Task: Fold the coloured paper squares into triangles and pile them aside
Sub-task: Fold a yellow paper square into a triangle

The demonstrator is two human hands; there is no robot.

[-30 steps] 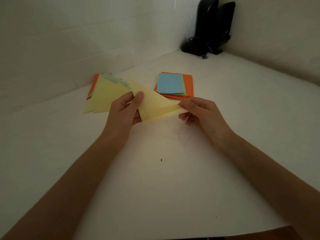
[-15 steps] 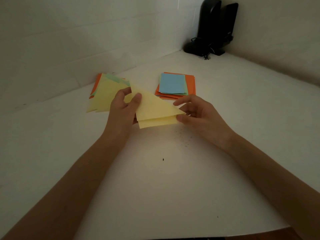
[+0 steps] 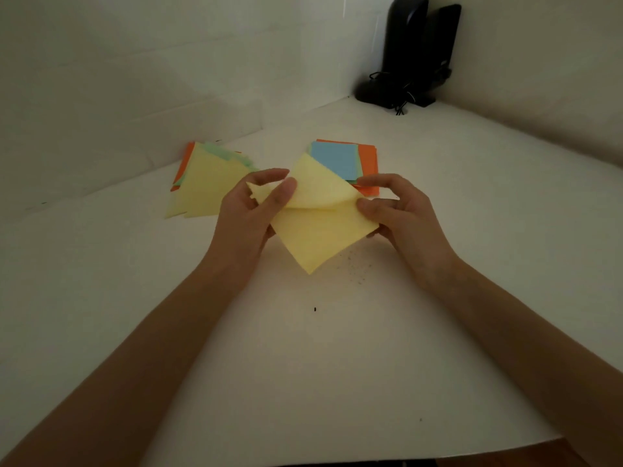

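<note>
Two hands hold one yellow paper over the white table. The left hand pinches the paper's left side. Its thumb lies flat on top of the sheet, and its first finger is bent over above the thumb. The other fingers are curled in.

The right hand pinches the right side. Its thumb lies on top near the edge, and its first finger reaches out above it. The rest of its fingers are tucked under the paper, so I cannot tell how they lie.

The paper is half folded. Its top flap bends over in a soft curve, and its near corner points at the person. Both palms face in toward each other. The two bare arms come in from the bottom corners and meet at the paper like a big letter V.

Behind the left hand, a pile of folded triangles lies on the table. It is yellow on top, with green and orange peeking out. Behind the right hand lies a stack of squares, with a blue one on top and orange under it. Small dark specks dot the table just below the paper. Two black speakers stand in the far corner by the wall.
</note>
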